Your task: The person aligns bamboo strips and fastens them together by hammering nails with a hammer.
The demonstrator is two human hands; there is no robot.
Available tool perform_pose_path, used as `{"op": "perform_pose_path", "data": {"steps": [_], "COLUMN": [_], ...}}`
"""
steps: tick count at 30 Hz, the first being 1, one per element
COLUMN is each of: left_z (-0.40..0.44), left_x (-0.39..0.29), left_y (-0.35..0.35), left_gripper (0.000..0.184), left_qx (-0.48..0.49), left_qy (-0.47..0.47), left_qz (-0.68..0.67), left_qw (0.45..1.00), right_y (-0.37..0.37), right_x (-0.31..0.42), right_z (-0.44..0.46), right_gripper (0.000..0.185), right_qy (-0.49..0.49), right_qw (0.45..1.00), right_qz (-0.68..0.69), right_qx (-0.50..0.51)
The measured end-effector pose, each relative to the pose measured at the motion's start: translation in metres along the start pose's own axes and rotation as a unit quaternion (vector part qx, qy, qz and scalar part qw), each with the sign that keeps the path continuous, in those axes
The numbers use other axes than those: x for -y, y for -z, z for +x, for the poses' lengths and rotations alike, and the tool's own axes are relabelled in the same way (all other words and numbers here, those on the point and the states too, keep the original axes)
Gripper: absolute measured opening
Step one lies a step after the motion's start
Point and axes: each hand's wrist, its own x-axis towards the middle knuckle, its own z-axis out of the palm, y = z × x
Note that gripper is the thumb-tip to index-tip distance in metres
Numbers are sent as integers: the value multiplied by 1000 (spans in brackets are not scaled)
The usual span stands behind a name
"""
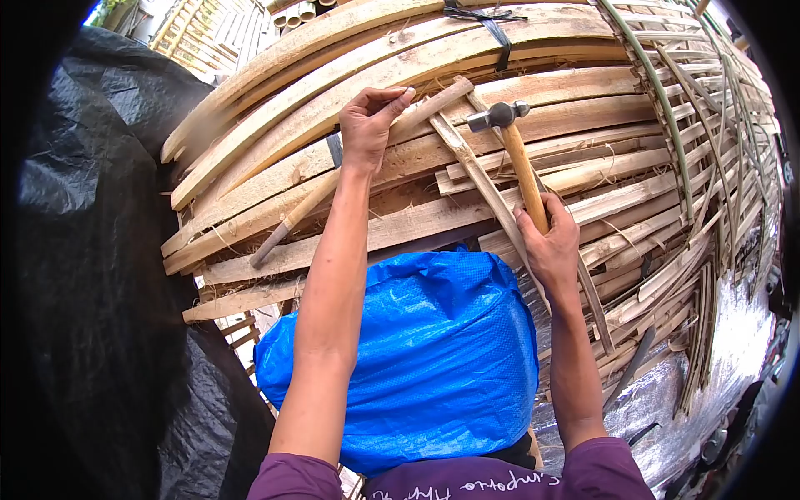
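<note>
My right hand point(550, 237) is wrapped round the lower part of the wooden handle of a hammer point(521, 162). The hammer's metal head points up and sits over wooden strips. My left hand point(367, 125) is closed in a pinch above the planks, with something small and pale at the fingertips that I cannot make out. A round wooden stick point(312, 204) runs diagonally behind my left wrist, its upper end near a thin split strip point(479, 171). Both lie across the stacked planks point(408, 225).
Blue plastic sheeting point(433, 358) covers something between my forearms. Black sheeting point(100, 250) hangs at the left. Thin slats and strips point(708, 142) pile up at the right, above silvery foil point(742, 317). A black tie point(498, 42) binds the far planks.
</note>
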Motion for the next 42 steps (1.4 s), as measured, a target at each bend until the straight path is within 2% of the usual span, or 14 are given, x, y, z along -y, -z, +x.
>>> {"op": "perform_pose_path", "data": {"steps": [12,18,20,24,26,27,29,31,33,36,38,42], "left_z": [-2,-6,-9,-7,-6,-6,-6,-5,-6,-8,-9,-7], "left_x": [-3,-2,-3,-1,2,4,5,7,6,5,8,7], "left_y": [-1,-7,-11,-12,-12,-12,-12,-11,-14,-13,-13,-13], "left_gripper": [18,18,15,13,13,13,14,15,15,14,14,15], "left_qx": [-12,-14,-12,-10,-18,-19,-20,-17,-11,-3,5,6], "left_qy": [9,-12,-29,-48,-43,-46,-45,-49,-82,-64,-59,-62], "left_qz": [48,87,147,137,155,153,158,175,216,233,229,223], "left_qw": [999,996,989,989,987,987,986,983,973,970,972,973], "right_y": [0,-2,-1,8,11,29,29,36,34,32,29,18], "right_x": [0,-6,-4,-6,6,25,15,25,9,6,-2,-8], "right_z": [0,1,1,3,14,22,51,69,82,82,81,88], "right_gripper": [22,24,26,30,35,38,34,31,30,32,33,32], "right_qy": [-1,3,-8,-18,83,-22,70,36,50,29,125,141], "right_qw": [1000,1000,1000,999,996,999,996,993,987,979,952,940], "right_qz": [11,3,13,31,30,-8,-51,-115,-149,-200,-263,-292], "right_qx": [2,-4,2,34,-16,45,-8,-1,-28,-31,-91,-110]}}
